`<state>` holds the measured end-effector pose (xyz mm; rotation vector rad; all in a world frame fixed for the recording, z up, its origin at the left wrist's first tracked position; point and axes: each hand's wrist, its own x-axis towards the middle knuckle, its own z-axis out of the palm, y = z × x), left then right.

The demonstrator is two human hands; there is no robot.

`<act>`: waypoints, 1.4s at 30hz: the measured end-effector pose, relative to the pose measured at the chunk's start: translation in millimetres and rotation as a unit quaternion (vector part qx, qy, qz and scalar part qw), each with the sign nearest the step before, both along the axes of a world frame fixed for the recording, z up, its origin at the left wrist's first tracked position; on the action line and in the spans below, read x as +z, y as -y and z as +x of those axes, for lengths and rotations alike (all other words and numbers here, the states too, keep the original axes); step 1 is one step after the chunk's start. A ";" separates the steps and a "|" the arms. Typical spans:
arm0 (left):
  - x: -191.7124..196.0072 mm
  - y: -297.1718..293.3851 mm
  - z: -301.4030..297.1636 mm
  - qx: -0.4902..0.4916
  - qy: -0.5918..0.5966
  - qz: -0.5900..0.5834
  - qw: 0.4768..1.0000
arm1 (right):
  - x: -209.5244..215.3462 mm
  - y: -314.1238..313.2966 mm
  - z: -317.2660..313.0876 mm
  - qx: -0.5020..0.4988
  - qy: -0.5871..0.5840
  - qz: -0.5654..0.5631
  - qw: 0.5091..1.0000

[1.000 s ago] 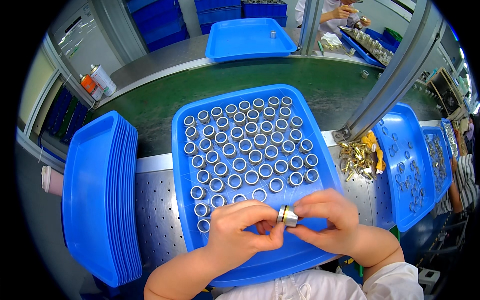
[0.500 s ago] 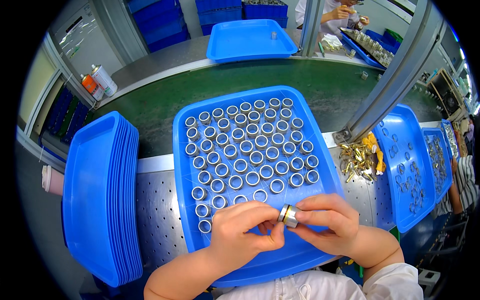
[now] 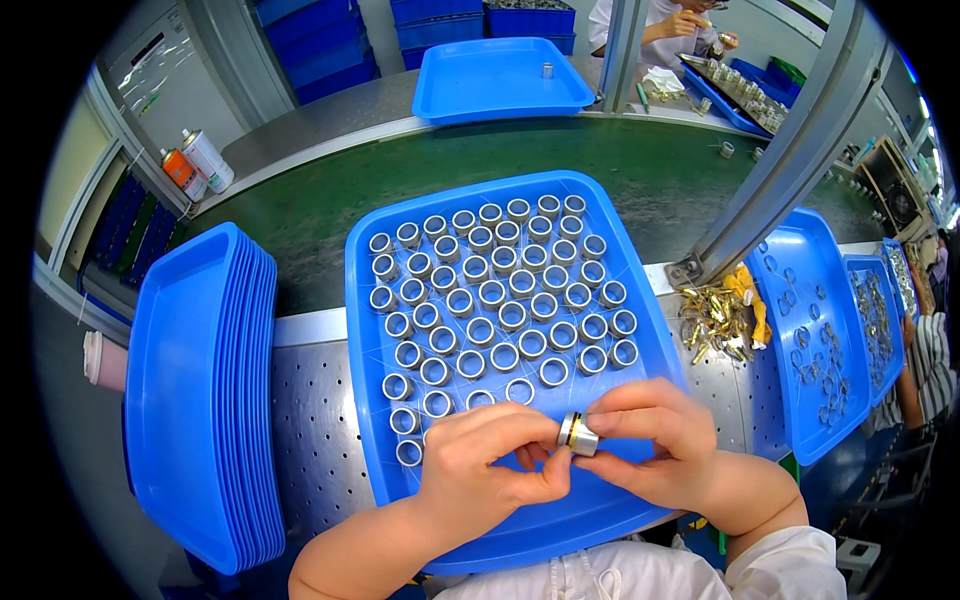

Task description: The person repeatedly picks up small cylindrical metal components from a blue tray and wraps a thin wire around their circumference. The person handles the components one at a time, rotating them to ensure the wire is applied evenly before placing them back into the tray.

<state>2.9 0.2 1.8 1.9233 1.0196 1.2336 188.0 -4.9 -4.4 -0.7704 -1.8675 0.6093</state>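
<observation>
Between my two hands is a short silver metal cylinder point(image 3: 579, 436) with a dark and a gold band near its left end. My left hand point(image 3: 485, 455) pinches that banded end between thumb and fingers. On the other end, the fingertips and thumb of my right hand point(image 3: 655, 440) are closed. Both hands are above the near part of a large blue tray point(image 3: 560, 520). In the tray, many silver metal rings point(image 3: 512, 317) stand on end in loose rows, their round openings facing up. Some near rings are partly hidden by my left hand.
A stack of blue trays point(image 3: 190, 400) stands at left. Across the green belt point(image 3: 310, 220) lies another blue tray point(image 3: 500, 85). To the right are brass-coloured pieces point(image 3: 715, 325), a yellow cloth point(image 3: 745, 295), a metal post point(image 3: 790, 140) and a tray of thin rings point(image 3: 810, 330). A person point(image 3: 670, 30) works at far right.
My right fingers have shifted slightly up and apart on the cylinder, showing more of its silver side. My left hand keeps nearly the same place.
</observation>
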 end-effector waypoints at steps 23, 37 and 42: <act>-1.8 0.3 -1.0 0.007 0.017 0.021 1.000 | 0.7 0.5 0.3 -0.005 0.000 0.011 1.000; -3.5 -0.4 -2.3 0.020 -0.015 0.068 0.997 | -1.1 -0.3 -0.7 0.017 -0.039 -0.052 0.998; -2.7 -1.3 -0.4 0.004 0.019 0.020 1.000 | -1.5 -1.0 2.4 -0.001 0.008 0.010 1.000</act>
